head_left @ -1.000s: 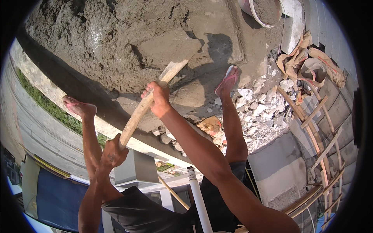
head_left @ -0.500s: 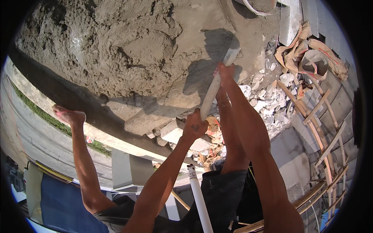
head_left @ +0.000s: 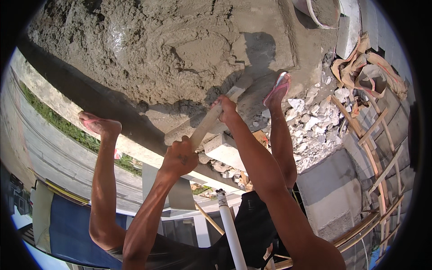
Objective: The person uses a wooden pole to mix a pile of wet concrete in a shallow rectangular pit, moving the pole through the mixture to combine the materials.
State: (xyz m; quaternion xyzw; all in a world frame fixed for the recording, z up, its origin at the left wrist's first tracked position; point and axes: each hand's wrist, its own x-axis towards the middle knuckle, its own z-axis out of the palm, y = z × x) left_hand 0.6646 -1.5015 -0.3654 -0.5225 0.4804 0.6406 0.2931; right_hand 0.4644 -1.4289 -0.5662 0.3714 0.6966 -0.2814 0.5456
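Observation:
My left hand (head_left: 181,156) is wrapped round the near end of a pale, mortar-smeared length of board (head_left: 208,127). Farther up, my right hand (head_left: 224,109) grips the same board. Its far end reaches the edge of a big heap of wet grey mortar (head_left: 148,58); whether it touches the mortar or anything is fixed to that end, I cannot tell. My feet, in pink flip-flops, stand wide apart: the left flip-flop (head_left: 102,120) on a low wall, the right flip-flop (head_left: 277,88) beside the mortar.
White rubble (head_left: 315,130) lies to the right, below torn paper sacks (head_left: 355,72). A bucket (head_left: 321,13) with grey mix stands at the far right. A wooden ladder (head_left: 375,148) lies along the right. Beyond the wall (head_left: 54,96) is a road below. A cigarette (head_left: 230,229) juts up in front.
Both hands have drawn the board toward me and to the left, along the mortar's edge. The view has shifted, and my right foot now shows beside the mortar.

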